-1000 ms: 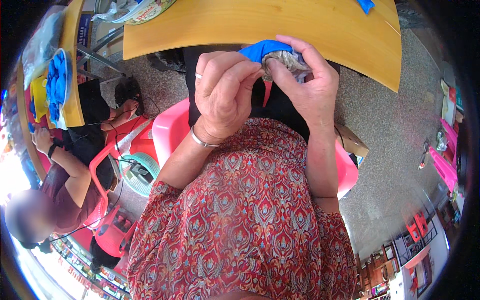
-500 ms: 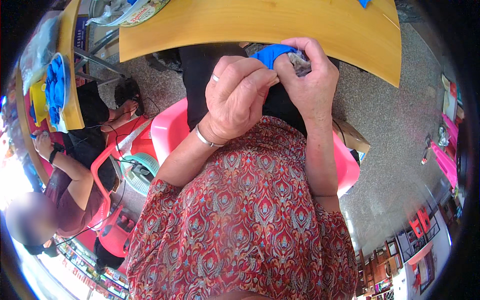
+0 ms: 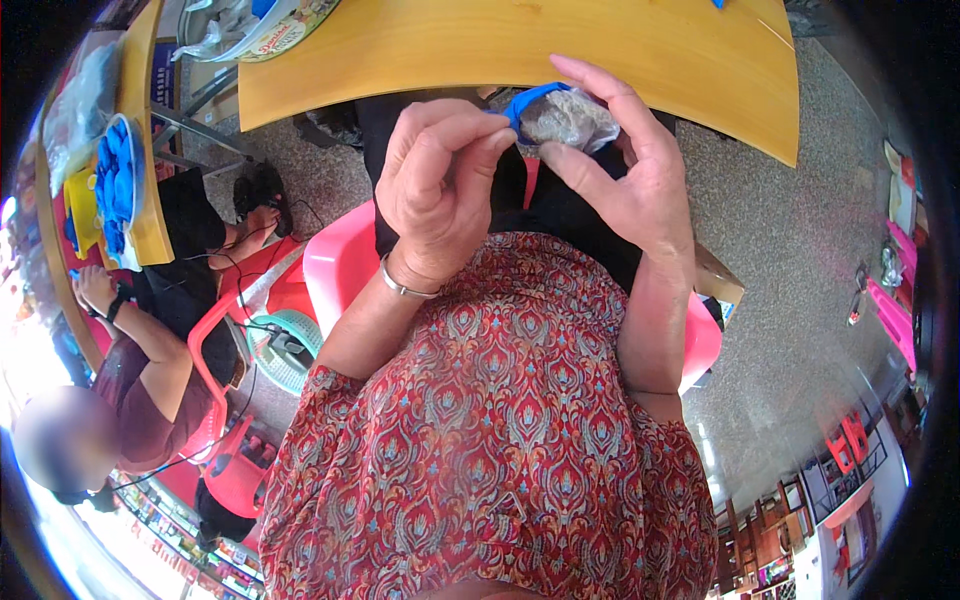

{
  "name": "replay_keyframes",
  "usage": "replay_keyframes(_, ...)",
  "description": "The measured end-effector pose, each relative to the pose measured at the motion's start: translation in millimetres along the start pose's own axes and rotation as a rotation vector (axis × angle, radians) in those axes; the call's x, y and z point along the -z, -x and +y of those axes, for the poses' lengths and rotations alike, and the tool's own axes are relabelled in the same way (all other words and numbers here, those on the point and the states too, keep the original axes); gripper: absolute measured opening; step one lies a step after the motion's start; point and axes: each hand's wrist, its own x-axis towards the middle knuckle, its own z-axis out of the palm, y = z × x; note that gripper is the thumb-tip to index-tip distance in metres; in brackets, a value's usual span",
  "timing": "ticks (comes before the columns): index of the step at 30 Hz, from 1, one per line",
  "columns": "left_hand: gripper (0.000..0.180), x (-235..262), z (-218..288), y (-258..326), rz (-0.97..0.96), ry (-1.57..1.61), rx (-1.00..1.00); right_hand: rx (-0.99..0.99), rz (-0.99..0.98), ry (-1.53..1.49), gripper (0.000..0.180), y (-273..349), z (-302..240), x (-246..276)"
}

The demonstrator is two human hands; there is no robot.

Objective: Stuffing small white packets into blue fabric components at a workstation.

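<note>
In front of me at the table's near edge, my left hand (image 3: pixel 440 185) pinches one end of a blue stretchy piece (image 3: pixel 522 108) between thumb and fingertips. From its mouth bulges a clear plastic packet (image 3: pixel 572 118) with a greyish, grainy filling, partly wrapped by the blue. Around the packet's other side my right hand (image 3: pixel 640 175) is open, its thumb and forefinger spread wide apart. The thumb tip lies close to the packet's lower edge; contact is hard to tell. Curled fingers behind the packet are partly hidden.
Ahead stands a yellow wooden table (image 3: pixel 520 50) with a round tub (image 3: pixel 262 35) holding plastic at its left. Leftward, a plate of blue pieces (image 3: pixel 118 180) sits on another table, where a person (image 3: pixel 150 360) works. A green basket (image 3: pixel 285 350) stands near my pink chair (image 3: pixel 335 255).
My right thumb and forefinger have spread apart, off the blue piece, exposing more of the packet. My left hand has shifted slightly left, still pinching. The person at left moved a hand slightly.
</note>
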Motion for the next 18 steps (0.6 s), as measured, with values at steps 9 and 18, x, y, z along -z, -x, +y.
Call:
replay_keyframes(9,0.023,4.1,4.3,-0.5,-0.084,0.043,-0.036,0.11,0.076,0.279,0.03,1.7,3.2,-4.6)
replay_keyframes(18,0.022,11.3,7.5,-8.1,-0.082,-0.005,-0.076,0.049,0.052,0.151,0.029,-0.2,-7.4,-13.5)
